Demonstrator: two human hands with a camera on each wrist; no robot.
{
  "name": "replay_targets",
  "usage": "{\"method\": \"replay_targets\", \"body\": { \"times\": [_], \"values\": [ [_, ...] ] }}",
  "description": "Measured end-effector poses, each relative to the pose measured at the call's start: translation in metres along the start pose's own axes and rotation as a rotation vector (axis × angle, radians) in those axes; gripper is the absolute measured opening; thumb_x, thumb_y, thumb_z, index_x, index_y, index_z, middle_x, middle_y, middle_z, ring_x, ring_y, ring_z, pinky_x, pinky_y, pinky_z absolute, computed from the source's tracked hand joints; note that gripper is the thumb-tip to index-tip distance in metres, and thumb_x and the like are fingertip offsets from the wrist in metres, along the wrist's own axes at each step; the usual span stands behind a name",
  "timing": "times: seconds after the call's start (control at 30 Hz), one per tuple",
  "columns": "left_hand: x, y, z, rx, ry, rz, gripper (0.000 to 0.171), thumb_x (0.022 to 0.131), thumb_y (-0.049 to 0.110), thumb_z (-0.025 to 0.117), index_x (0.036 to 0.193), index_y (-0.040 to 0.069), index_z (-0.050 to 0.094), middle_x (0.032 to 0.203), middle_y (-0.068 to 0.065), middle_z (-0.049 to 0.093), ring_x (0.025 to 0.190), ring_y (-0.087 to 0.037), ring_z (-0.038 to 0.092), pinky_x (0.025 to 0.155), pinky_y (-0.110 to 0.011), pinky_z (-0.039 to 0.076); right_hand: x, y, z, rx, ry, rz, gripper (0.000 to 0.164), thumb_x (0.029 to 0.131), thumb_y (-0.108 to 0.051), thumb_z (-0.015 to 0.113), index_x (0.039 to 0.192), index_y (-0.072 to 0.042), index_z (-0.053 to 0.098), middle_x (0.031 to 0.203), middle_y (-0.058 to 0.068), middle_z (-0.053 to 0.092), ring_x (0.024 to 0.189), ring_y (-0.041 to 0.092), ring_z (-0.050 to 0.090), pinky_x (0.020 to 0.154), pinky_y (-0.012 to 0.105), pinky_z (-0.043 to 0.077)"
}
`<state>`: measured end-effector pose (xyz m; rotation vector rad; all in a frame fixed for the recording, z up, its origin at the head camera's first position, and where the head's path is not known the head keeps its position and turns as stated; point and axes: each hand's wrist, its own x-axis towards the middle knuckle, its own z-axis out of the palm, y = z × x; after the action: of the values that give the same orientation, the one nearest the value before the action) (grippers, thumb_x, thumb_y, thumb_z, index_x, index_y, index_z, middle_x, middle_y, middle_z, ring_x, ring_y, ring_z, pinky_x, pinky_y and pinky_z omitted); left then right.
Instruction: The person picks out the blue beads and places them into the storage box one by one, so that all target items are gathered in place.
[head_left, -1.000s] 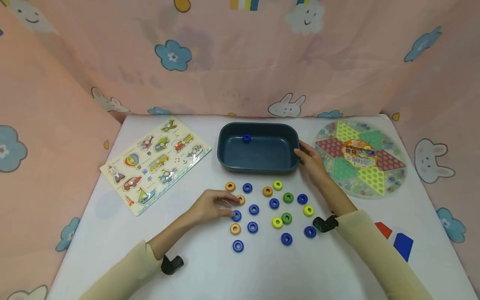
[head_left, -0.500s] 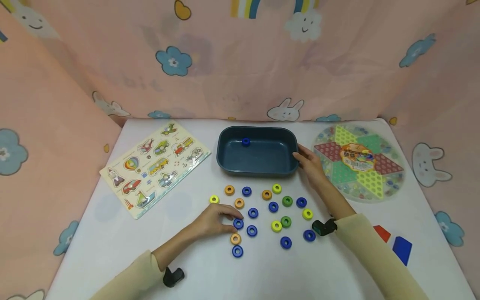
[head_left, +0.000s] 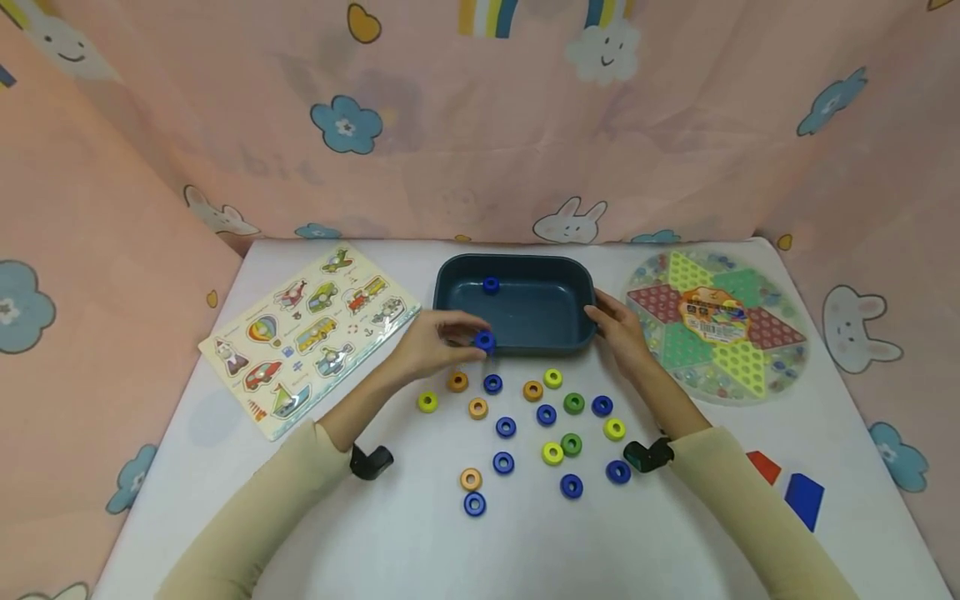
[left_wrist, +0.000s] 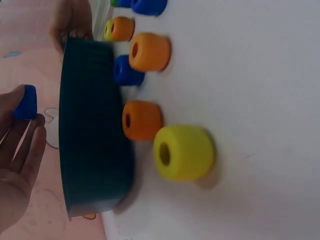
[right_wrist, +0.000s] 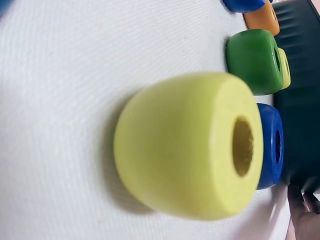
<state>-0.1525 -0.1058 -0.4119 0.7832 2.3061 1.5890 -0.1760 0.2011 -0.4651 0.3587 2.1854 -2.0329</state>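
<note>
My left hand (head_left: 435,343) pinches a blue bead (head_left: 485,341) between thumb and fingertips at the near left rim of a dark teal tray (head_left: 536,343). In the left wrist view this blue bead (left_wrist: 27,102) is up beyond the top edge of the tray (left_wrist: 92,130). The right hand (head_left: 621,327) holds the tray's right end, thumb at the rim. Inside the tray, towards its back left, lies another blue bead (head_left: 491,285). Several blue, orange, yellow and green beads are spread on the table before the tray, among them a yellow bead (right_wrist: 180,145) large in the right wrist view.
A picture puzzle board (head_left: 311,337) lies at the left, and a round star-patterned game board (head_left: 718,325) at the right. Red (head_left: 765,467) and blue (head_left: 805,500) flat pieces sit near the right sleeve. Printed pink cloth (head_left: 465,125) hangs behind and along both sides.
My left hand has taken a blue bead from the left part of the group and lifted it up to the tray's near rim. The right hand still holds the tray.
</note>
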Motion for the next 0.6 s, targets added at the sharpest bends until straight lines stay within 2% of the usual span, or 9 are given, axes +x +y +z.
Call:
{"method": "replay_targets", "body": {
  "times": [0.17,0.27,0.4,0.6],
  "values": [
    [0.043,-0.008,-0.015,0.058,0.087,-0.033,0.036,0.074,0.006,0.077,0.108,0.003,0.067,0.104,-0.007,0.066,0.09,-0.02,0.062,0.076,-0.028,0.053,-0.002,-0.001,0.0,-0.006,-0.014,-0.03,0.051,0.096,-0.018,0.052,0.142,-0.005,0.035,0.142,0.014,0.038,0.126,0.023,0.039,0.101,0.039,0.037],
    [0.059,-0.012,-0.019,0.085,0.119,-0.053,0.035,0.073,0.005,0.078,0.107,0.003,0.068,0.102,-0.008,0.066,0.09,-0.021,0.062,0.074,-0.027,0.053,-0.004,-0.002,0.0,-0.014,-0.027,-0.032,0.051,0.096,-0.016,0.051,0.142,-0.003,0.033,0.142,0.016,0.037,0.125,0.026,0.039,0.101,0.041,0.037],
    [0.069,-0.013,-0.02,0.087,0.126,-0.058,0.037,0.072,0.005,0.079,0.107,0.0,0.067,0.102,-0.01,0.067,0.091,-0.024,0.062,0.075,-0.028,0.053,-0.005,-0.002,0.0,-0.007,-0.03,-0.008,0.052,0.096,-0.017,0.052,0.142,-0.005,0.033,0.142,0.014,0.038,0.125,0.024,0.039,0.102,0.039,0.037],
    [0.075,-0.015,-0.02,0.044,0.132,-0.039,0.041,0.072,0.002,0.078,0.11,-0.006,0.064,0.106,-0.018,0.064,0.095,-0.033,0.061,0.08,-0.038,0.052,-0.003,-0.003,0.0,-0.003,-0.028,-0.022,0.051,0.096,-0.016,0.051,0.142,-0.004,0.033,0.142,0.014,0.038,0.125,0.024,0.04,0.101,0.039,0.037]
  ]
}}
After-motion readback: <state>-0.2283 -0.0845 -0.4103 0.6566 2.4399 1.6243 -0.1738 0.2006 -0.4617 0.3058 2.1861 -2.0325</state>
